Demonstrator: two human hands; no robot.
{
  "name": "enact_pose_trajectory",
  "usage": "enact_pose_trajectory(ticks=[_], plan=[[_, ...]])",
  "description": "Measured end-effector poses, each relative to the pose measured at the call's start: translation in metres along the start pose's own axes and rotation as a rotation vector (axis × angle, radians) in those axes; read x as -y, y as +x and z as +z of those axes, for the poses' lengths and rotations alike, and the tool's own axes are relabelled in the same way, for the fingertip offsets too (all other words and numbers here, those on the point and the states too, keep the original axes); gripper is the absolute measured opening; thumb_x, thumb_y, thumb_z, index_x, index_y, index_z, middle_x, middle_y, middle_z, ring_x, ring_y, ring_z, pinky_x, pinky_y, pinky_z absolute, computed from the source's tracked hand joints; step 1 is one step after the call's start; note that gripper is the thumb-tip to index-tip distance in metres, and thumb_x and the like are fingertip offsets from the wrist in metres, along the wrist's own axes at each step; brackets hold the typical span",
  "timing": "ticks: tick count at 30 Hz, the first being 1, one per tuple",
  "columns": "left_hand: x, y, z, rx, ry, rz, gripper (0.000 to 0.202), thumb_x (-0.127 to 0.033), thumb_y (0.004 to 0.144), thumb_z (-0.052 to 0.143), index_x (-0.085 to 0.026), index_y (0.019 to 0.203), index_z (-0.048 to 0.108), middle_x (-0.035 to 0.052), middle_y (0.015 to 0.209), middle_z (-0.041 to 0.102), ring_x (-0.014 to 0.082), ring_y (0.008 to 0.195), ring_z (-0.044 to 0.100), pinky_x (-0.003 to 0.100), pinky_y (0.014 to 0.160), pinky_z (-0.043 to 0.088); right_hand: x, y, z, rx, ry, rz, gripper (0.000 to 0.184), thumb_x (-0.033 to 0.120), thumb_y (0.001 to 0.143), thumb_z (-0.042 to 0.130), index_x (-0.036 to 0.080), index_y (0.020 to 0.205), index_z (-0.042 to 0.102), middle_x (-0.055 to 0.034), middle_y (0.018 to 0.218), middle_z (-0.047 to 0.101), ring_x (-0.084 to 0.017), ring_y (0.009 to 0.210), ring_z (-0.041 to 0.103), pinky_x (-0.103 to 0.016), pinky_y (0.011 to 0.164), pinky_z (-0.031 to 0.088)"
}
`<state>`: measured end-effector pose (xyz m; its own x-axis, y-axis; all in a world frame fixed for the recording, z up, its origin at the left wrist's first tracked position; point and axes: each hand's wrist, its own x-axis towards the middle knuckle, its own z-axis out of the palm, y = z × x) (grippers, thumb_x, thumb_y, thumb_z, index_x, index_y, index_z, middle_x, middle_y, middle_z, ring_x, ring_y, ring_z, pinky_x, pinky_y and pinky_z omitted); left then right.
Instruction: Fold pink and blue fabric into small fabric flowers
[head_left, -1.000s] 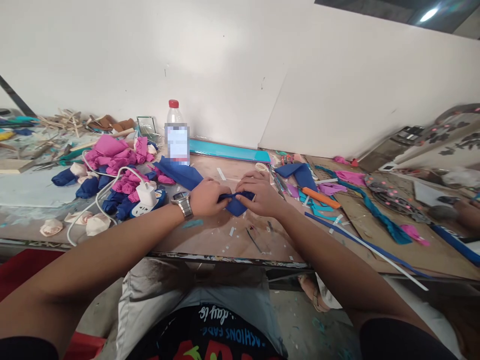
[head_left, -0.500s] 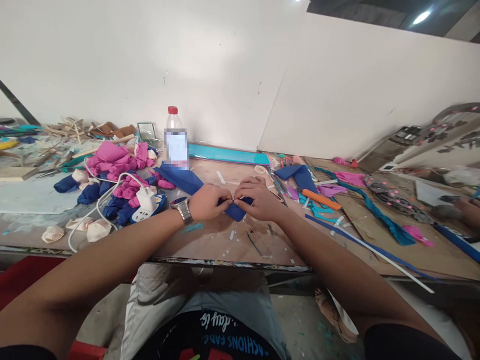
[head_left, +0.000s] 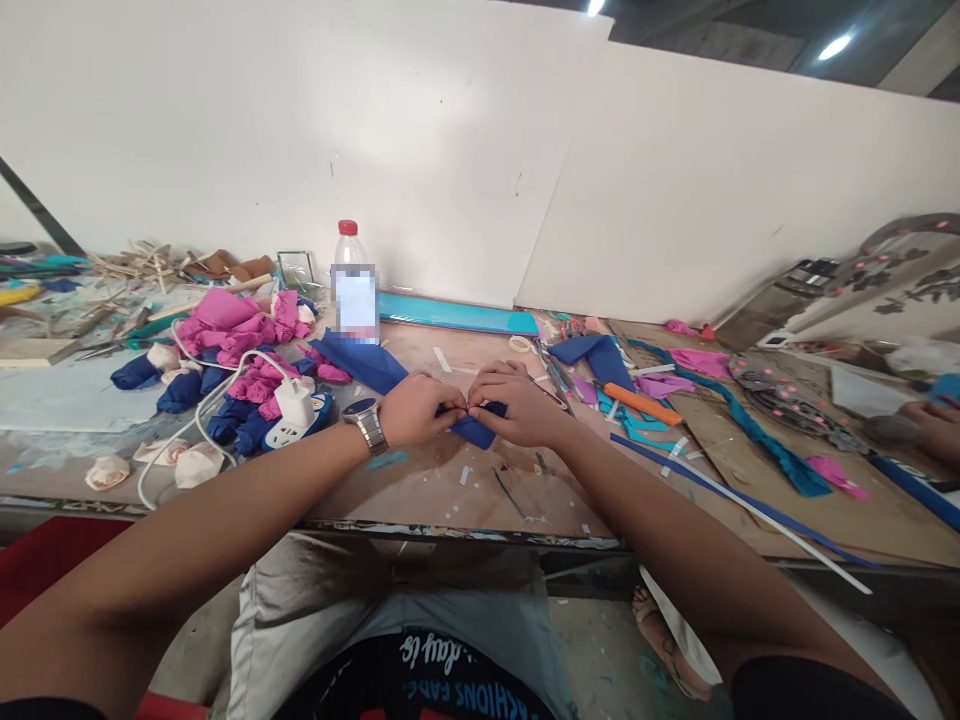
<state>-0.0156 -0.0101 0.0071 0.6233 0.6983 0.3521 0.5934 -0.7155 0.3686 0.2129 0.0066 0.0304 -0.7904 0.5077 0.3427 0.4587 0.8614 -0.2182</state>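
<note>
My left hand (head_left: 415,408) and my right hand (head_left: 510,402) meet over the wooden table (head_left: 420,480), fingertips pinched together on a small piece of dark blue foam (head_left: 475,429). The piece rests on the table under my fingers and only its lower corner shows. A metal watch (head_left: 365,423) sits on my left wrist. A larger sheet of the same blue foam (head_left: 358,358) lies just behind my left hand, in front of a plastic bottle (head_left: 353,284) with a red cap.
Pink, blue and cream foam flowers (head_left: 232,360) and a white power strip (head_left: 294,408) lie at the left. An orange knife (head_left: 642,403), teal strips (head_left: 757,432) and scraps lie at the right. Another person's hand (head_left: 926,425) shows at the far right edge.
My hands have drawn closer together over the blue piece, from spread flat on it to a fingertip pinch. The view has tilted slightly.
</note>
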Motion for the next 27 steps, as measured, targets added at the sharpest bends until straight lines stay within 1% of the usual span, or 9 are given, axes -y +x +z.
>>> enact_pose_trajectory(ticks=[3, 6, 10, 14, 18, 22, 27], plan=[[0.002, 0.0, -0.001, 0.012, -0.022, -0.024, 0.022, -0.033, 0.096, 0.058, -0.021, 0.088, 0.075, 0.0019, 0.08, 0.078, 0.0168, 0.074, 0.07, 0.03, 0.081, 0.047, -0.003, 0.0, 0.0, 0.003, 0.01, -0.006, 0.024, 0.036, 0.102, 0.055, 0.022, 0.088, 0.07, -0.0061, 0.098, 0.074, -0.026, 0.108, 0.059, -0.045, 0.099, 0.034], [0.005, 0.0, -0.002, 0.027, -0.037, -0.05, 0.022, -0.033, 0.095, 0.059, -0.022, 0.09, 0.077, 0.0016, 0.078, 0.077, 0.0161, 0.072, 0.069, 0.028, 0.076, 0.046, -0.007, 0.0, -0.001, 0.017, 0.031, -0.022, 0.029, 0.039, 0.103, 0.053, 0.022, 0.087, 0.069, -0.0067, 0.095, 0.074, -0.025, 0.102, 0.06, -0.044, 0.097, 0.036], [0.006, 0.001, -0.004, 0.035, -0.024, -0.085, 0.02, -0.032, 0.094, 0.061, -0.022, 0.09, 0.078, 0.0014, 0.079, 0.078, 0.016, 0.071, 0.069, 0.028, 0.075, 0.046, -0.012, 0.0, -0.002, 0.04, 0.045, -0.032, 0.03, 0.04, 0.103, 0.052, 0.022, 0.087, 0.07, -0.0066, 0.093, 0.073, -0.024, 0.097, 0.061, -0.042, 0.096, 0.038], [0.005, 0.002, -0.006, 0.032, -0.006, -0.118, 0.019, -0.029, 0.091, 0.062, -0.022, 0.089, 0.079, 0.0021, 0.082, 0.079, 0.0164, 0.074, 0.071, 0.028, 0.076, 0.047, -0.015, 0.0, -0.002, 0.033, 0.04, -0.024, 0.023, 0.036, 0.1, 0.056, 0.022, 0.089, 0.07, -0.006, 0.094, 0.074, -0.024, 0.098, 0.062, -0.042, 0.096, 0.039], [0.004, 0.001, -0.007, 0.027, 0.006, -0.134, 0.018, -0.028, 0.089, 0.061, -0.021, 0.088, 0.078, 0.0024, 0.084, 0.079, 0.0166, 0.074, 0.071, 0.028, 0.073, 0.047, -0.017, -0.001, 0.0, 0.01, 0.032, -0.025, 0.02, 0.034, 0.098, 0.059, 0.022, 0.087, 0.07, -0.0061, 0.092, 0.074, -0.025, 0.097, 0.062, -0.042, 0.095, 0.039], [0.0, -0.001, -0.006, 0.041, -0.019, -0.117, 0.018, -0.029, 0.088, 0.062, -0.022, 0.089, 0.078, 0.0016, 0.081, 0.078, 0.0173, 0.074, 0.07, 0.028, 0.071, 0.046, -0.016, -0.001, 0.0, 0.008, 0.036, -0.023, 0.019, 0.034, 0.097, 0.059, 0.022, 0.087, 0.07, -0.0061, 0.093, 0.074, -0.025, 0.098, 0.063, -0.043, 0.095, 0.04], [-0.005, -0.001, -0.005, 0.06, -0.041, -0.123, 0.022, -0.034, 0.092, 0.06, -0.023, 0.093, 0.079, 0.0021, 0.083, 0.078, 0.0171, 0.074, 0.069, 0.028, 0.067, 0.042, -0.01, 0.001, 0.0, 0.016, 0.049, -0.027, 0.023, 0.036, 0.099, 0.056, 0.022, 0.087, 0.07, -0.0068, 0.093, 0.074, -0.025, 0.098, 0.064, -0.042, 0.093, 0.042]])
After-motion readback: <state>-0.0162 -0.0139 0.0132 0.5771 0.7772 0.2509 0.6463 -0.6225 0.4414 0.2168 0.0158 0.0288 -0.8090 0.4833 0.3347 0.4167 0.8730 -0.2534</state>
